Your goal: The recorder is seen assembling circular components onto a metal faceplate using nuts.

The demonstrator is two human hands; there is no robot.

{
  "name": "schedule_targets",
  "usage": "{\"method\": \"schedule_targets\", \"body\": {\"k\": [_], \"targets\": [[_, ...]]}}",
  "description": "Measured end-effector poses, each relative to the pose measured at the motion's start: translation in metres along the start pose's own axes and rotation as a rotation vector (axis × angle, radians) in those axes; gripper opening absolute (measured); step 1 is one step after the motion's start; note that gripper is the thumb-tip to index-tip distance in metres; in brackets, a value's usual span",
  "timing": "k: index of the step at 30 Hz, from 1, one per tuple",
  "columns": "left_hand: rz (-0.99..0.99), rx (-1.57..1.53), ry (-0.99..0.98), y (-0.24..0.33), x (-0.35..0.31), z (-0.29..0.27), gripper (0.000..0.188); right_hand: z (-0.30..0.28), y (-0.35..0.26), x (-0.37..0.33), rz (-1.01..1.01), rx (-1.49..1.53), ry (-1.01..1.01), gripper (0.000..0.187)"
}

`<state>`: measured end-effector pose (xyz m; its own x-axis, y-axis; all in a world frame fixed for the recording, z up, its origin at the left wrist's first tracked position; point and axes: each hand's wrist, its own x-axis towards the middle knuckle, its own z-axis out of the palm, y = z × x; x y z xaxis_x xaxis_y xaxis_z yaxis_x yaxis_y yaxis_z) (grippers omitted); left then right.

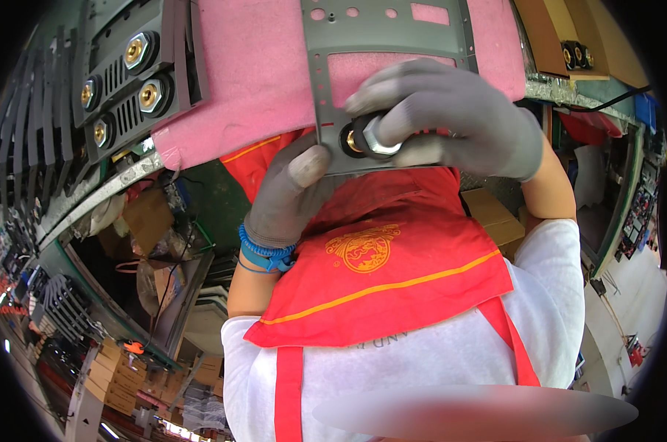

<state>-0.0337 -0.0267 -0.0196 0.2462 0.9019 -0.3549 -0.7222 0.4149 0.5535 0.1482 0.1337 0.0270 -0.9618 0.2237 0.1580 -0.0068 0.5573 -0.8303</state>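
Note:
A grey sheet-metal panel (378, 34) with cut-outs lies on pink foam, its near end over the bench edge. My left hand (293, 188), in a grey glove, grips the panel's near left corner, thumb on top and fingers hidden beneath. Also gloved, my right hand (459, 118) has its fingers closed round a black round connector with a silver hex nut (381, 138) at the panel's near end. A brass core (353, 140) shows just left of the nut. Whether the nut is threaded onto the connector cannot be made out.
On the left, a grey panel (116, 81) carries several brass-centred connectors with hex nuts, beside a row of dark metal panels (35, 110). Pink foam (252, 66) covers the bench. A cardboard box (598, 44) at the upper right holds several black fittings.

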Motion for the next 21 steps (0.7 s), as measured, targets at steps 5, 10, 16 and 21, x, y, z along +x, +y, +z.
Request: {"method": "schedule_targets", "body": {"k": [5, 10, 16, 21], "targets": [[0.057, -0.160, -0.048, -0.004, 0.004, -0.003, 0.062, 0.004, -0.007, 0.014, -0.049, -0.222, -0.069, 0.028], [0.064, -0.194, -0.048, -0.006, 0.003, -0.008, 0.058, -0.001, -0.010, 0.012, -0.166, -0.419, -0.056, 0.034], [0.071, -0.211, -0.060, -0.006, 0.005, -0.009, 0.055, 0.003, -0.015, 0.015, -0.192, -0.594, -0.023, 0.030], [0.066, -0.231, -0.079, 0.003, 0.007, 0.013, 0.053, 0.011, -0.021, 0.022, -0.030, -0.566, -0.035, 0.027]]}}
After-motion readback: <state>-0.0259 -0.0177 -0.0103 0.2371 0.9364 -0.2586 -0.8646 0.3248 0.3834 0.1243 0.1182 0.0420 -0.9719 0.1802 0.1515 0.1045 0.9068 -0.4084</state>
